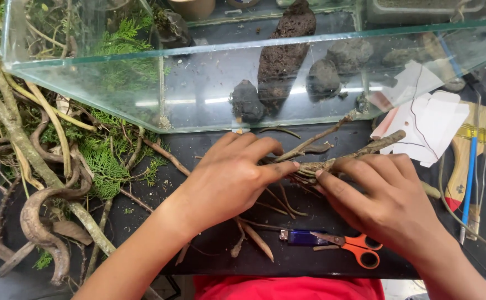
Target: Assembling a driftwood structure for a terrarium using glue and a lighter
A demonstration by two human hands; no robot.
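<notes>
My left hand point(229, 178) and my right hand point(379, 194) both grip a bundle of thin dry branches point(331, 158) over a dark tabletop point(198, 244). The fingertips of the two hands nearly meet at the middle of the bundle, and forked twigs stick out to the upper right. More loose twigs point(254, 233) lie beneath the hands. Just behind stands a glass tank point(209, 89) holding dark lava rocks point(281, 53).
Orange-handled scissors point(356, 247) and a blue lighter point(301, 238) lie near the front edge. A heap of thick roots and green fern sprigs point(59, 161) fills the left. White card pieces point(429, 125), a wooden-handled tool point(462, 166) and thin rods point(470, 166) lie to the right.
</notes>
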